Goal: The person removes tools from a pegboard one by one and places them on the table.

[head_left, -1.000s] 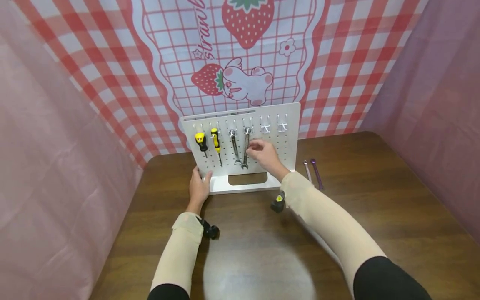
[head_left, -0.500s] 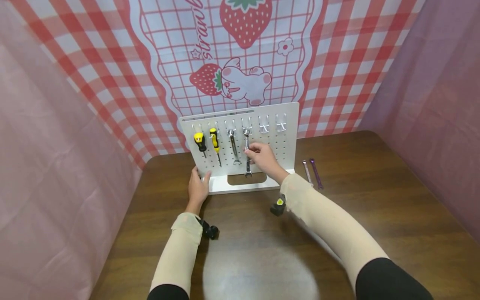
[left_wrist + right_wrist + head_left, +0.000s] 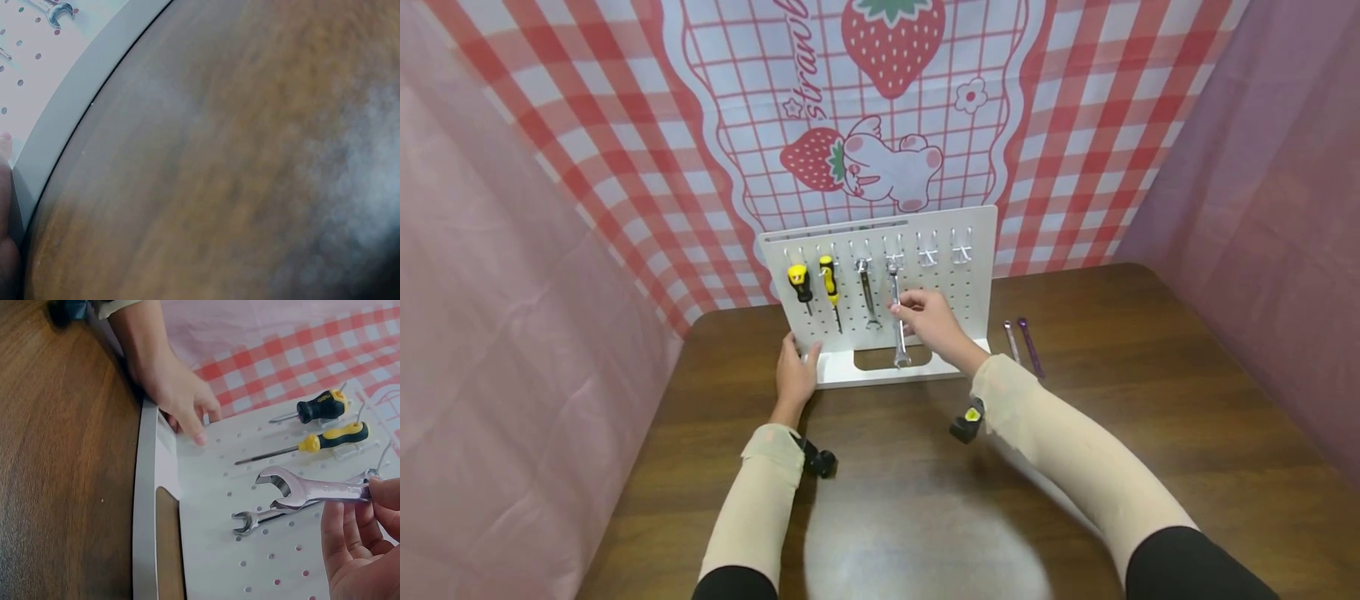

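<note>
My right hand pinches a silver combination wrench between thumb and fingers in front of a white pegboard. The wrench's top end is by a hook, while its open end tilts out from the board; I cannot tell whether the ring still sits on the hook. In the right wrist view that wrench stands off the board, above a second hanging wrench. At the board's lower left corner my left hand grips the edge, thumb in front, other fingers mostly hidden behind.
Two yellow-black screwdrivers, a stubby one and a longer one, hang on the left. Bare clear hooks are at the right. A silver wrench and a purple wrench lie on the wooden table right of the board.
My right hand has taken hold of the hanging wrench and drawn its lower end out from the board, toward me. The left hand stays at the board's corner.
</note>
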`<state>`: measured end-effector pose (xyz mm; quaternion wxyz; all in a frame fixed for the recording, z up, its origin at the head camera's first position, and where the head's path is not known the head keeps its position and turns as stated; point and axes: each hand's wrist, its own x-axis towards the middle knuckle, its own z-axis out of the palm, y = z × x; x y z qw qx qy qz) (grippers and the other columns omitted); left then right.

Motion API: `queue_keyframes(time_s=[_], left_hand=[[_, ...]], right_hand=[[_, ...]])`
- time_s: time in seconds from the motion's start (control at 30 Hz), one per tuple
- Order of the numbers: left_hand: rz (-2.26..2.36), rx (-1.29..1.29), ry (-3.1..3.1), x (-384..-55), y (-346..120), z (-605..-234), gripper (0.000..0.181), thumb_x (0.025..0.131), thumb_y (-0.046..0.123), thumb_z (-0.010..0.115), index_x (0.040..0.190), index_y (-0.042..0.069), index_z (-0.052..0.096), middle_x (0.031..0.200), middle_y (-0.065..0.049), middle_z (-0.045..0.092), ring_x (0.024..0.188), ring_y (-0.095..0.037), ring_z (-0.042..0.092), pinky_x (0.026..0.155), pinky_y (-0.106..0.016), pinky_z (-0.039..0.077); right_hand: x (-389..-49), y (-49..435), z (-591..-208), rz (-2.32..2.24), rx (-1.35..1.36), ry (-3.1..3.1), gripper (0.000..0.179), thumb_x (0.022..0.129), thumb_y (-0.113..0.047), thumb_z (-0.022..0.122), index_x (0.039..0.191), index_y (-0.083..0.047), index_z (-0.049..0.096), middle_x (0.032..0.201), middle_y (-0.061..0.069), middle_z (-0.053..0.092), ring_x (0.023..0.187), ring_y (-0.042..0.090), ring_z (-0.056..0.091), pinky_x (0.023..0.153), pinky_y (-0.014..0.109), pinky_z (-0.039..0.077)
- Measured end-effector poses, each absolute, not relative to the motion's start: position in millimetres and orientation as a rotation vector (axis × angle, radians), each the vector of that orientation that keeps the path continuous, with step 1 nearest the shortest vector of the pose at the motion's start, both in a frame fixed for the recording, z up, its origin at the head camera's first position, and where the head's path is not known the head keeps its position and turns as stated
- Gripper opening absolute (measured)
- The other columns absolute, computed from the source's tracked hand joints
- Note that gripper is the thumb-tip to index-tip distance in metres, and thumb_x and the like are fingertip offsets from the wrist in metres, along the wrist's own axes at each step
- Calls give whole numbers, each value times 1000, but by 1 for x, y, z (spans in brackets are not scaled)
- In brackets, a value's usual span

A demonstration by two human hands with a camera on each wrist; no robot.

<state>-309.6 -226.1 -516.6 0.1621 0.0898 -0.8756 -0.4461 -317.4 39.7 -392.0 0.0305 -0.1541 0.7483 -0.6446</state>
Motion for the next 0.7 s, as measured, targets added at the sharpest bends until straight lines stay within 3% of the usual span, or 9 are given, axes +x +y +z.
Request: queue_keyframes(time_s=[0.13,0.37,0.57,0.7], left_hand=[[-1280,269,-2508,-310,-226,-517,64,103,33,59,151,-1,34,145,-26,47,134,-38,46,114,-48,34],[-1291,279,-2516,-309,-225,-517,64,103,33,58,151,-1,33,146,-25,47,136,-36,45,115,-47,33],[-1291,283,-2528,-310,-225,-516,64,104,33,57,152,-1,32,148,-25,46,138,-36,43,116,-46,32],[-1284,286,-2526,-310,-225,-516,64,103,33,57,152,0,32,148,-25,45,138,-36,43,116,-45,32]], right_hand=[[-313,41,-391,-1998,-496,2301,21,98,-3,63,107,16,64,118,34,63,97,46,61,70,31,60],[-300,48,-382,-1982,-555,2293,16,97,-6,65,105,8,68,114,25,68,95,38,65,83,52,57],[-289,62,-380,-1908,-564,2361,19,98,-10,66,109,5,70,109,19,70,91,30,65,78,36,59],[-286,75,-382,-1869,-515,2398,20,97,-11,67,110,4,70,109,21,69,85,22,66,77,35,58]])
